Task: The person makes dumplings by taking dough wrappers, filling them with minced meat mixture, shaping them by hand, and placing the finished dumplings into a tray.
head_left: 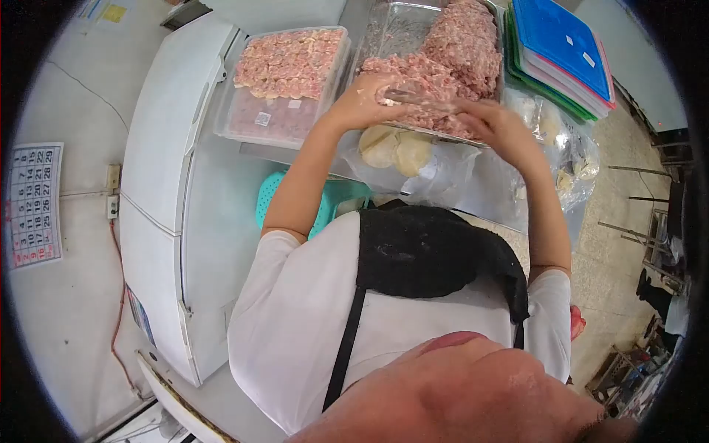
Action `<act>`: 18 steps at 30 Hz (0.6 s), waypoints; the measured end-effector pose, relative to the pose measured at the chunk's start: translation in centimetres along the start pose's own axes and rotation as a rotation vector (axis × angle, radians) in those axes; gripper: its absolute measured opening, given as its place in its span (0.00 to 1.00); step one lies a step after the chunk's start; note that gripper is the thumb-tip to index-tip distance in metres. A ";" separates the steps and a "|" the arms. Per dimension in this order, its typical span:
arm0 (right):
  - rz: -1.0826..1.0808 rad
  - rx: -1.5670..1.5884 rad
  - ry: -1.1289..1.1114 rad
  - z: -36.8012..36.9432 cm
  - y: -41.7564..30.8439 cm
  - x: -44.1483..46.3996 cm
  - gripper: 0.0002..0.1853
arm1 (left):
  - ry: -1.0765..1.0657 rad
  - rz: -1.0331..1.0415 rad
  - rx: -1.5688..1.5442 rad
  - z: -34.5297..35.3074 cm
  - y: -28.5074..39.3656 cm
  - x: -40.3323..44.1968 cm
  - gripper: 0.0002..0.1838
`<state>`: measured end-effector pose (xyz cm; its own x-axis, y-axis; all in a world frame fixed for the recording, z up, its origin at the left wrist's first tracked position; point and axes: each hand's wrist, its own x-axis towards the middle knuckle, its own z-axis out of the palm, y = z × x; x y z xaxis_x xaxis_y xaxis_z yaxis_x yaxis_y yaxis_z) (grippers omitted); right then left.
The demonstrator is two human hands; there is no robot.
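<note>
My left hand [363, 103] is cupped above the near edge of a metal tray [373, 40], its fingers curled round what looks like a dumpling wrapper [383, 97], mostly hidden. From my right hand [504, 131], blurred by motion, a narrow flat spatula [425, 100] reaches across to the left palm. Both hands are over the minced meat [465, 48] heaped in the tray. Below them, pale round dumpling wrappers [396, 150] lie in a clear plastic bag [450, 166].
Left of the tray stands a plastic container [229, 118] with rows of filled dumplings [288, 63]. Stacked coloured lids [557, 40] and another plastic bag [576, 144] are at right. A teal basket [269, 199] sits below the counter beside the white fridge [159, 170].
</note>
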<state>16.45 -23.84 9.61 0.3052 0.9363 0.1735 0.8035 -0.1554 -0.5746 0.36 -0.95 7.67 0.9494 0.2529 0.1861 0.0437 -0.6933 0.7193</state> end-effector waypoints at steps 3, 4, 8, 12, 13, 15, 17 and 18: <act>-0.010 -0.205 0.121 0.7 -4.6 0.6 0.15 | -0.067 -0.215 -0.086 -3.0 -0.6 -1.5 0.39; -0.027 -0.212 0.112 2.0 -5.6 0.9 0.15 | -0.122 -0.298 -0.126 -4.3 -0.5 -1.9 0.43; -0.056 -0.116 0.085 3.5 -6.2 2.5 0.14 | -0.047 -0.104 -0.065 -7.6 -1.5 -4.7 0.44; 0.031 0.082 0.095 4.2 -10.8 3.9 0.16 | 0.104 0.043 0.051 -9.5 -5.5 -7.9 0.37; 0.038 0.145 0.100 5.0 -11.8 4.1 0.16 | 0.122 0.085 0.060 -10.2 -5.7 -8.5 0.35; 0.165 0.195 -0.004 7.7 -14.1 5.0 0.17 | 0.116 0.100 0.110 -11.7 -6.1 -9.2 0.31; 0.153 0.287 -0.030 10.9 -15.0 5.9 0.17 | 0.103 0.098 0.059 -13.1 -7.3 -10.0 0.27; 0.164 0.281 -0.046 11.5 -15.7 6.4 0.17 | 0.090 0.090 -0.020 -13.5 -8.2 -10.3 0.26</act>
<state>-0.11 -11.78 10.55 0.3905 0.9202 0.0283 0.5713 -0.2181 -0.7913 -13.98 11.24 8.93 0.9173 0.2504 0.3095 -0.0478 -0.7026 0.7099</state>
